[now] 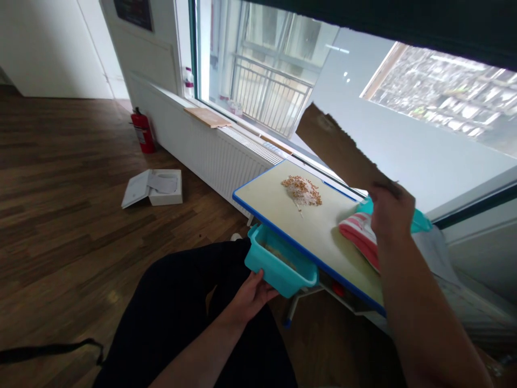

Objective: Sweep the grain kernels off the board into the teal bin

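My left hand (252,293) grips the underside of a turquoise plastic tub (278,264), holding it just below the near edge of a small desk (283,215) with a cream top and blue rim. A heap of brown and white grains (302,191) lies on the desk top. My right hand (390,210) is raised over the desk's right part, fingers closed on the lower end of a torn brown cardboard piece (339,148) that slants up to the left. Under that hand lie a red-and-white striped cloth (361,237) and a turquoise object (418,221).
A white radiator (210,151) runs under the window with a wooden board (208,116) on the sill. A red fire extinguisher (142,131) stands by the wall. An open white box (155,187) lies on the wooden floor. My dark-trousered legs fill the foreground.
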`<action>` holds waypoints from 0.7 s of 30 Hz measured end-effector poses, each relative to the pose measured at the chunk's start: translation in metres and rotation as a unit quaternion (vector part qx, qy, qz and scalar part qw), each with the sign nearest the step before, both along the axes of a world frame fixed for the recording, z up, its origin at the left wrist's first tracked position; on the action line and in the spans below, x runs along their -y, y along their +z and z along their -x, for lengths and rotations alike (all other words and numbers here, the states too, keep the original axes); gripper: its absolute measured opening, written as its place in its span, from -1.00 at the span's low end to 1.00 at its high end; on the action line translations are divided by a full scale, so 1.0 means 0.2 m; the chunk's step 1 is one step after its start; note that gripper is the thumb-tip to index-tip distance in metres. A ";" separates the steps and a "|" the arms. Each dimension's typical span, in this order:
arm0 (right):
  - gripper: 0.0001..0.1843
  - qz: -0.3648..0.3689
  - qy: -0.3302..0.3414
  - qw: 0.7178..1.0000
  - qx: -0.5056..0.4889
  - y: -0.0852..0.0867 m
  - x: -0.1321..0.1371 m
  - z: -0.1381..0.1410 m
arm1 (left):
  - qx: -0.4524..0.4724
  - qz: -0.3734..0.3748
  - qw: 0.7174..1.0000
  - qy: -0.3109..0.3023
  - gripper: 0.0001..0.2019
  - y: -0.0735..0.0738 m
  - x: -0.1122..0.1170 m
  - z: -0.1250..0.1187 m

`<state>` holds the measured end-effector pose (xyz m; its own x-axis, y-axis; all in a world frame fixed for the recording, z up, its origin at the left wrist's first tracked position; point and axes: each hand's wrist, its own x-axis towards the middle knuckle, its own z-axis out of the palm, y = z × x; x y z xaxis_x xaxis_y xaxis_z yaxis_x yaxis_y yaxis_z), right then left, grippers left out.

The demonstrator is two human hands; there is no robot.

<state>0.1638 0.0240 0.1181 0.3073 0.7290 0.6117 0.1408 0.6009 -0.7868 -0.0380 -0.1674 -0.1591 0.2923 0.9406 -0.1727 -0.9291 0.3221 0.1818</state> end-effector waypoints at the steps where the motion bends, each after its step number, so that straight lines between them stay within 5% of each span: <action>1: -0.81 -0.005 0.017 0.999 -0.032 0.02 -0.11 0.03 | 0.000 0.001 1.000 0.002 -0.43 0.00 0.00 0.00; 4: -0.76 0.079 0.039 0.991 -0.102 0.07 -0.35 0.12 | 0.005 0.008 1.000 0.007 -0.43 -0.02 -0.01 0.01; 7: -0.76 0.114 0.049 0.987 -0.100 0.08 -0.43 0.14 | 0.011 0.015 1.000 0.016 -0.43 -0.04 -0.04 0.03; 15: -0.80 0.077 0.079 0.993 -0.032 -0.11 -0.10 -0.03 | 0.017 -0.018 1.000 0.007 -0.44 -0.09 -0.06 0.09; 21: -0.89 0.046 0.045 0.995 -0.076 -0.38 -0.11 -0.14 | 0.002 -0.066 0.997 -0.034 -0.70 -0.21 -0.06 0.16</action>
<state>0.1921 0.0463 0.0422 0.3212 0.8089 0.4925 -0.0349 0.5298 -0.8474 -0.0691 -0.1551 -0.2018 0.3570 0.9329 -0.0473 -0.9065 0.3582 0.2237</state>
